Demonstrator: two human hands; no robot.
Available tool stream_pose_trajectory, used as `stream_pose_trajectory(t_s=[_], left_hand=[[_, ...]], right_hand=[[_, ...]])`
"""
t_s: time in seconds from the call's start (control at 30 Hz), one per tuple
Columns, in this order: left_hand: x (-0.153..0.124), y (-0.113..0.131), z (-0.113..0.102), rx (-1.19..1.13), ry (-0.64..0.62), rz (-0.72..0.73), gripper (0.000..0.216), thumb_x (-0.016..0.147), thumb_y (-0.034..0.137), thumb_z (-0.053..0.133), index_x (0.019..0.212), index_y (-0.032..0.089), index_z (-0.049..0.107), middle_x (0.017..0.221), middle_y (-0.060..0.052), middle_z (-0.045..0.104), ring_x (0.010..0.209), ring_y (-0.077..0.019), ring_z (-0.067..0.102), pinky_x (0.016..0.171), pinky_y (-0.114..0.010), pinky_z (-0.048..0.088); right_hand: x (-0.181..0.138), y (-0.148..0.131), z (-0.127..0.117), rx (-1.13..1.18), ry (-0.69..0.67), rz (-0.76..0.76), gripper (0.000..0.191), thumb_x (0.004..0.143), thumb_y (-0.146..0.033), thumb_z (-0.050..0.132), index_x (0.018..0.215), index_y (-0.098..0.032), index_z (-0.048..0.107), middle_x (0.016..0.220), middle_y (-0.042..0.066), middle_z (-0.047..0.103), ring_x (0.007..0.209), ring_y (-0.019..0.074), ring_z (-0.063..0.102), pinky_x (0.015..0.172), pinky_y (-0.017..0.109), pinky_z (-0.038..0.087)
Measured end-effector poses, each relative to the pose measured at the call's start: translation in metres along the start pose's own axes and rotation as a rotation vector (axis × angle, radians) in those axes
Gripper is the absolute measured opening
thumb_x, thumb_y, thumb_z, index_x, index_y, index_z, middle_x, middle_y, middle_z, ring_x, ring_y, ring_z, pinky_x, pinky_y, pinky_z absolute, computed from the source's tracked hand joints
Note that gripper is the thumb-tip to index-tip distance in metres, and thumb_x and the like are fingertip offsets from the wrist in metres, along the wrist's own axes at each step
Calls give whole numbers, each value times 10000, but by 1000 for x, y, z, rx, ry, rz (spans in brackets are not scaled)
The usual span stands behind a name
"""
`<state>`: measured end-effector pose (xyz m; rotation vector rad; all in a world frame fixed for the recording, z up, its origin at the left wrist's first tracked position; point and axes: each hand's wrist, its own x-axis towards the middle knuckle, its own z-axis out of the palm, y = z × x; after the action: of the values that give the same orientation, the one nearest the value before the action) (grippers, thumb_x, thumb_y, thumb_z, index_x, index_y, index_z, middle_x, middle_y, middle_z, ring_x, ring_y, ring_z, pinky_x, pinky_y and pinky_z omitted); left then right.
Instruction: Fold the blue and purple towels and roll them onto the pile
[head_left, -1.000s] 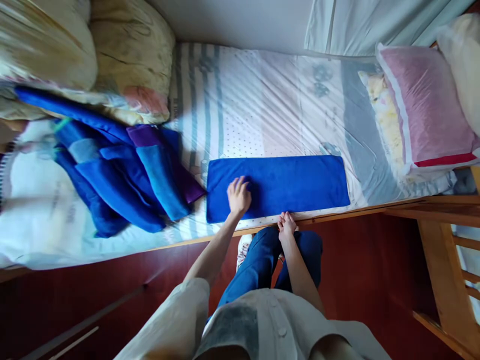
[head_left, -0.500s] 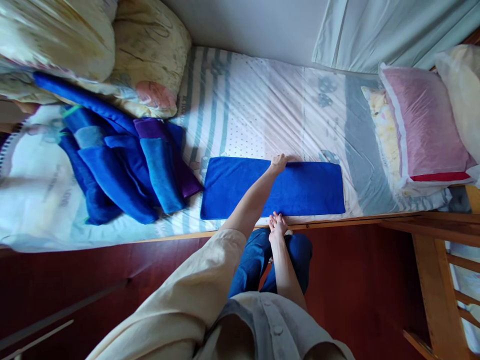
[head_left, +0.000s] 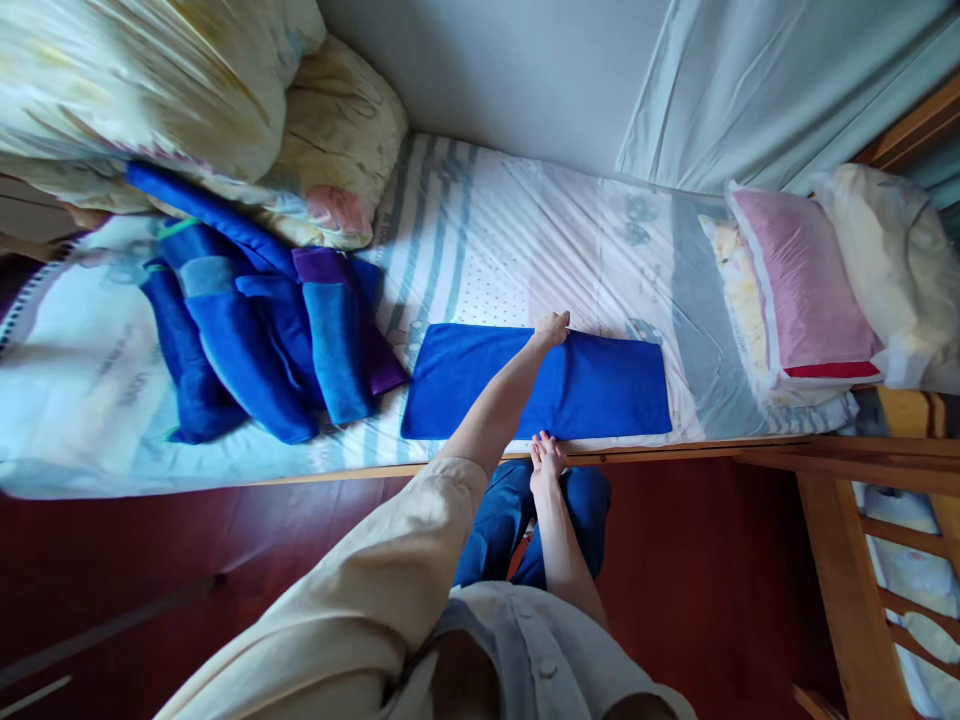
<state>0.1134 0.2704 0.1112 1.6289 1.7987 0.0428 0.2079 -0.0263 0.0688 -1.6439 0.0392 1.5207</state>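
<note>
A blue towel [head_left: 600,390], folded into a long strip, lies flat along the near edge of the bed. My left hand [head_left: 551,328] reaches across it and pinches its far edge near the middle. Fingers together, my right hand [head_left: 547,453] grips the near edge of the towel at the bed's rim, directly opposite the left hand.
A heap of blue and purple towels [head_left: 262,330] lies on the bed to the left, with bundled yellow bedding [head_left: 225,110] behind it. A pink pillow [head_left: 802,280] rests at the right end. The wooden bed frame [head_left: 847,560] stands over a dark red floor.
My left hand left the towel's left part and reached over to its far edge at the middle. My right hand stayed on the near edge. The view shifted slightly.
</note>
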Motion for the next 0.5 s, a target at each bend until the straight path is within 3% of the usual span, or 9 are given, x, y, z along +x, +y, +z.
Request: stream_pose_trajectory(t_s=[0.2, 0.37, 0.5], left_hand=[[-36, 14, -36, -72, 81, 42, 348, 907, 225, 694, 1252, 190, 669, 1169, -158, 691, 1137, -329, 699, 975, -403, 565], [-74, 25, -69, -141, 139, 115, 243, 916, 195, 664, 1155, 176, 701, 917, -87, 732, 997, -250, 724, 913, -331, 578], [-107, 30, -99, -228, 184, 170, 146, 907, 179, 658, 1034, 170, 728, 710, -33, 702, 800, -201, 729, 852, -292, 598]], right_hand=[[-29, 0, -15, 25, -54, -53, 104, 994, -338, 600, 975, -236, 594, 1156, 103, 804, 1031, 176, 796, 1003, 361, 617], [-57, -10, -25, 23, -161, -166, 207, 908, -388, 728, 894, -237, 586, 1072, 97, 806, 1006, 193, 791, 966, 360, 616], [-78, -37, -29, 41, -180, -292, 282, 860, -406, 795, 841, -216, 587, 861, 41, 769, 799, 160, 746, 836, 305, 606]])
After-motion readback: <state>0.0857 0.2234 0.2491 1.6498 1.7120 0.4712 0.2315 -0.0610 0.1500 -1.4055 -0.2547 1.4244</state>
